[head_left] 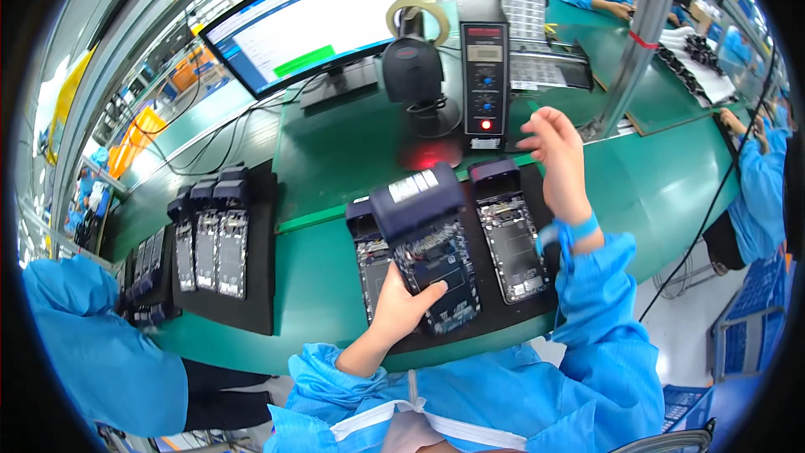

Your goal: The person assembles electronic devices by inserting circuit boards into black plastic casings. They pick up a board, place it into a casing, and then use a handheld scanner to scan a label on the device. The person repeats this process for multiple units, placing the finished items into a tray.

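Note:
My left hand (401, 309) grips a dark handheld terminal (438, 273) by its lower left side, with the thumb across its exposed circuit board. The terminal is tilted, and its bulky top end bears a white label. Partly behind it, a second open-backed terminal (369, 262) lies on a black mat (503, 316). To the right lies a third terminal (511, 243), its internals showing. My right hand (555, 159) is raised beside a black control box (485, 84). Its fingers are bent together; anything between them is too small to make out. A blue band circles that wrist.
A scanner on a stand (412, 75) casts red light onto the green bench (335, 176). Behind are a monitor (310, 17) and a tape roll (438, 13). More open terminals (220, 247) lie on a mat at left. A metal post (637, 59) rises at right; co-workers are on both sides.

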Available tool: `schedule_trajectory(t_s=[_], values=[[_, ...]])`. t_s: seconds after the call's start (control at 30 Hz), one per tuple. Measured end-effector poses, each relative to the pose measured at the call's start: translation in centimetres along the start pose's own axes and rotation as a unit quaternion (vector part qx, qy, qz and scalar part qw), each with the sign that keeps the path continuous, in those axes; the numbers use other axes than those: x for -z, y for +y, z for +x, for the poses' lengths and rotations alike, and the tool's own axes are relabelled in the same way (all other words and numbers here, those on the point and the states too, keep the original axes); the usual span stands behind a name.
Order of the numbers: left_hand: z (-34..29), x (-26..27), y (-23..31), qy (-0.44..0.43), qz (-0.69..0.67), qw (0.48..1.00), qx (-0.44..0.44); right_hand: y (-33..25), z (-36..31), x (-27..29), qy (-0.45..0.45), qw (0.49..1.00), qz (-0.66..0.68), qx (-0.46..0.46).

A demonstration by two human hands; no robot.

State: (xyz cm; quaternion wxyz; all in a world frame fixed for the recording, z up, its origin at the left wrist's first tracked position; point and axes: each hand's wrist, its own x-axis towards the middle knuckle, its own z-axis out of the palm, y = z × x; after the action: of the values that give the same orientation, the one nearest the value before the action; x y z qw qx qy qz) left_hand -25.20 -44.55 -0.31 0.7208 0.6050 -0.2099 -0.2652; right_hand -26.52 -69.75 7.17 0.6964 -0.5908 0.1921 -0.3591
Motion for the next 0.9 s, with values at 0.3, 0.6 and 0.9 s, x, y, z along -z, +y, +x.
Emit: schedule_trajectory(t_s=[0.3, 0.6, 0.9], values=[[2.4, -0.8, -2.8, 0.005, 0.066, 0.997, 0.035, 4.3, 9.3, 4.9, 0.075, 0.984, -0.158, 0.046], [1.6, -1.6, -1.3, -0.006, 0.443, 0.876, -0.188, 3.9, 9.4, 3.2, 0.045, 0.997, -0.05, -0.025], [0.4, -2.1, -3.8, -0.19, 0.613, 0.738, -0.208, 7.2, 3.6, -2.5, -0.16, 0.986, -0.048, 0.017]])
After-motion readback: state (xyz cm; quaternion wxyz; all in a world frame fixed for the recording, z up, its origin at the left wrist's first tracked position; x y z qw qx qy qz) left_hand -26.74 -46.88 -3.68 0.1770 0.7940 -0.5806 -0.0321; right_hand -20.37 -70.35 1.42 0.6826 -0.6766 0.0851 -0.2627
